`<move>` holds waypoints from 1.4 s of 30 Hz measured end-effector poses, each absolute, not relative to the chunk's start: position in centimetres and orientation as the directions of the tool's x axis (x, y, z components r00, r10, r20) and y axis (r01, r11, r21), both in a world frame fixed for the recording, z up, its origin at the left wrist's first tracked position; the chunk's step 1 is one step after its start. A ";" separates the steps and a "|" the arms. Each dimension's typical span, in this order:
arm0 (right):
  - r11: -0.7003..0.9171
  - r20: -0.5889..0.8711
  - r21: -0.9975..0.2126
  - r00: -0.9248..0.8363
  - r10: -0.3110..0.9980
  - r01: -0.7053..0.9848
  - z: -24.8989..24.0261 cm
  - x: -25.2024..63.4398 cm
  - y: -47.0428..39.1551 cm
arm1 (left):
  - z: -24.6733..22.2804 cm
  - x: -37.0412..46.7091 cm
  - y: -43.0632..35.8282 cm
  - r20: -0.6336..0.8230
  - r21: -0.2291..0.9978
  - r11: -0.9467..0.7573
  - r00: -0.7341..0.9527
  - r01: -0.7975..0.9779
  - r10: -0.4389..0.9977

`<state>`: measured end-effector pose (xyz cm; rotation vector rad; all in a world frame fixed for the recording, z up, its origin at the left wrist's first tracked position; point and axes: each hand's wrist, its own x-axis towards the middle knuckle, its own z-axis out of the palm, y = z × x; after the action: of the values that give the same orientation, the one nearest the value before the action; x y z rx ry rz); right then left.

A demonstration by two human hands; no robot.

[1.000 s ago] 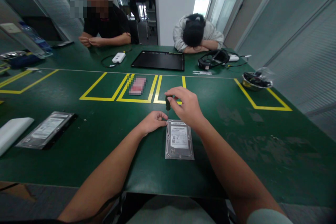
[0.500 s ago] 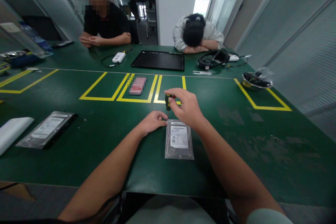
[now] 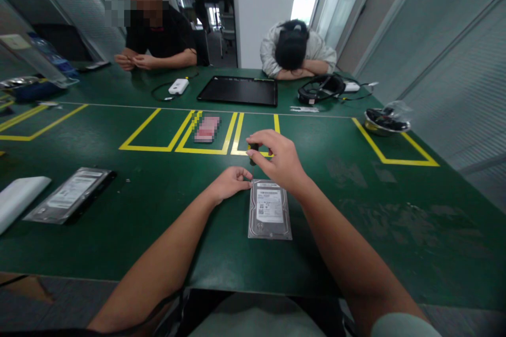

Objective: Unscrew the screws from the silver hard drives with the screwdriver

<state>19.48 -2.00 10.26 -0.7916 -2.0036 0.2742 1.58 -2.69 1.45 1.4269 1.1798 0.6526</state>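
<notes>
A hard drive with a white label lies flat on the green table in front of me. At its far left corner, the thumb and curled fingers of my left hand are closed against the edge. My right hand grips a small screwdriver by its dark green and yellow handle, fingers wrapped round the top. The screwdriver stands upright over that same corner; its tip is too small to make out.
A second hard drive and a white object lie at left. Yellow tape marks boxes, one holding a pink item. Beyond are a black panel, a headset and a bowl. Two people sit opposite.
My right fingers have shifted and turned slightly on the screwdriver handle, showing less of its yellow. My left hand and the hard drive have stayed put.
</notes>
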 end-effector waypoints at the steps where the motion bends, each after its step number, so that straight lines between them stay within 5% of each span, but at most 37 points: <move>1: 0.752 0.680 -0.496 -0.344 0.647 0.434 10.3 19.4 -2.0 | 1.5 1.6 -2.7 -0.220 0.947 0.114 0.349 0.301 0.911; 42: 0.749 0.719 -0.473 -0.288 0.633 0.464 9.9 19.4 -1.9 | 1.4 1.6 -2.6 -0.242 0.946 0.144 0.332 0.292 0.912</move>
<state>19.42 -1.89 9.93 -0.8354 -1.9393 0.2105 1.56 -2.64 1.37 1.3966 1.1959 0.6514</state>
